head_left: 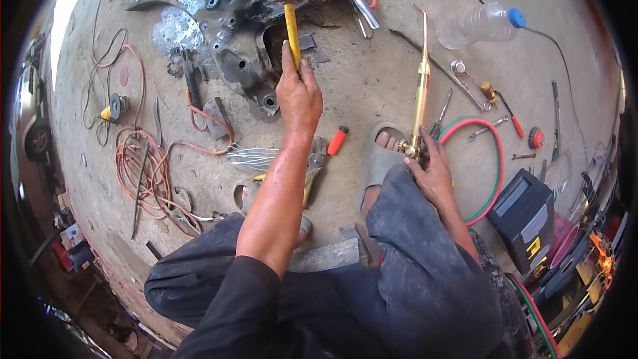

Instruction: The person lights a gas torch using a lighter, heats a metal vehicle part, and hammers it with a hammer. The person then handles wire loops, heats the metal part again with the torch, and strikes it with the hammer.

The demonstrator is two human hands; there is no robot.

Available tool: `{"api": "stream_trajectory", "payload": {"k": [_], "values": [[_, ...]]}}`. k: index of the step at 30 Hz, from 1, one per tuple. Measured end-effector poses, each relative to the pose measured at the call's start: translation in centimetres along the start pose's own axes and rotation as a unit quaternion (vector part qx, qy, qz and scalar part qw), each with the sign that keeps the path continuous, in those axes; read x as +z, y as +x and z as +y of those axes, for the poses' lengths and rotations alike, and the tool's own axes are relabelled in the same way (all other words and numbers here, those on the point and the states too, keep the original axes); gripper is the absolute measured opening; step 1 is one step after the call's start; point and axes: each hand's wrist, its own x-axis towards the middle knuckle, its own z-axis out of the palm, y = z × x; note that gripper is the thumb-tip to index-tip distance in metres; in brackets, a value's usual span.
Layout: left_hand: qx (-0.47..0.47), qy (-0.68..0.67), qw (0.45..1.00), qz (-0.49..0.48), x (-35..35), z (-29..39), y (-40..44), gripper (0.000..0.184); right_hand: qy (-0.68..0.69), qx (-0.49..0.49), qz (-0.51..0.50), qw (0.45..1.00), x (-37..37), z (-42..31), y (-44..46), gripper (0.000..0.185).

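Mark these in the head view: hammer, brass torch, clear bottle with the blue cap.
Hammer (291, 28): head view, on the yellow handle, below the head.
Brass torch (421, 93): head view, on the barrel, below the tip.
Clear bottle (477, 25): head view, on the side of its body.

Worn items, head view.
We record a black sleeve (242, 302) ending short of the elbow crease's far side; loose dark-grey trousers (425, 246), creased, marked with pale smears; grey open-toed sandals (379, 167); left hand (299, 96) and right hand (435, 167) bare.
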Motion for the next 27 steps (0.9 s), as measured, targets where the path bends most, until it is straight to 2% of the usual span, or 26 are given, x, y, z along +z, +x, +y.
{"api": "stream_trajectory", "payload": {"k": [3, 6, 9, 12, 15, 19, 22, 25, 27], "values": [[-0.012, -0.033, 0.999, 0.025, -0.1, 1.2, -0.3, 0.050, 0.002, 0.004, -0.004, 1.000, 0.0, 0.5, -0.1, 0.081], [0.019, 0.051, 0.998, 0.013, 1.3, -0.8, 0.3, 0.050, -0.014, -0.011, 0.001, 1.000, 0.1, 0.7, -0.1, 0.080], [-0.024, 0.022, 0.999, -0.011, 0.1, 0.2, 0.5, 0.049, -0.006, -0.010, 0.002, 1.000, 0.0, 0.7, 0.2, 0.079], [-0.010, -0.040, 0.998, 0.048, -0.3, 0.8, -0.2, 0.048, 0.004, -0.002, -0.003, 1.000, 0.0, 0.5, 0.3, 0.078], [-0.020, 0.029, 0.999, -0.009, 0.6, 0.1, 0.1, 0.048, 0.005, -0.008, -0.006, 1.000, 0.1, 0.8, 0.0, 0.078], [-0.038, 0.025, 0.999, -0.013, -0.1, 0.7, 0.5, 0.049, 0.002, -0.019, 0.003, 1.000, 0.3, 1.0, 0.1, 0.077], [0.002, -0.023, 0.999, 0.037, 0.0, 1.2, -0.2, 0.049, 0.006, -0.008, -0.001, 1.000, 0.2, 0.8, 0.1, 0.077], [0.022, 0.053, 0.998, 0.008, 0.9, 0.2, -0.2, 0.048, 0.003, -0.018, -0.004, 1.000, 0.2, 0.8, 0.2, 0.077], [0.003, 0.026, 1.000, 0.009, 0.7, 0.5, -0.1, 0.048, 0.002, -0.017, -0.001, 1.000, 0.0, 0.6, 0.5, 0.077]]}}
